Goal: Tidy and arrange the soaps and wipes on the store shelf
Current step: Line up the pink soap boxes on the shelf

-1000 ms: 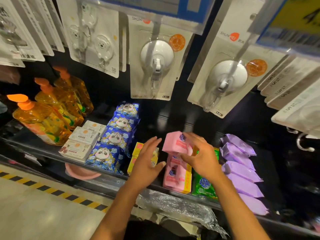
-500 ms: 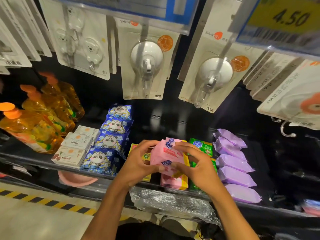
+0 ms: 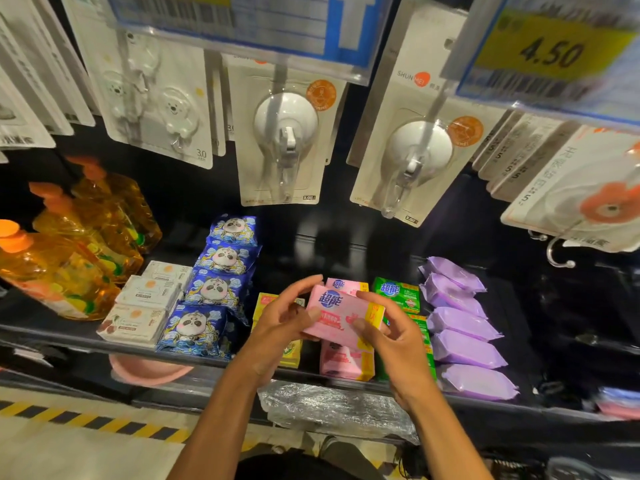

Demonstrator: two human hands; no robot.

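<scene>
A pink soap bar [image 3: 341, 315] with blue lettering is held flat above the black shelf [image 3: 52, 336] by both hands. My left hand [image 3: 280, 327] grips its left end, thumb under, fingers along the top edge. My right hand [image 3: 391, 334] grips its right end with fingers curled over the yellow side. Below it lie more pink soap bars [image 3: 346, 363], with yellow soap bars [image 3: 266, 301] to the left and green soap bars [image 3: 398, 292] to the right. Purple wipe packs [image 3: 464, 323] form a row on the right; blue panda wipe packs [image 3: 214, 289] form a row on the left.
White soap boxes [image 3: 145, 308] and orange pump bottles [image 3: 65, 258] stand at the shelf's left. Carded suction hooks [image 3: 285, 133] and price tags [image 3: 554, 53] hang overhead. Crumpled clear plastic [image 3: 332, 407] lies below the shelf edge. Yellow-black floor tape [image 3: 86, 420] runs along the floor.
My right hand brought the pink bar down from beside the green soaps toward me, and my left hand joined it. The bar now lies flat, label up, between both hands.
</scene>
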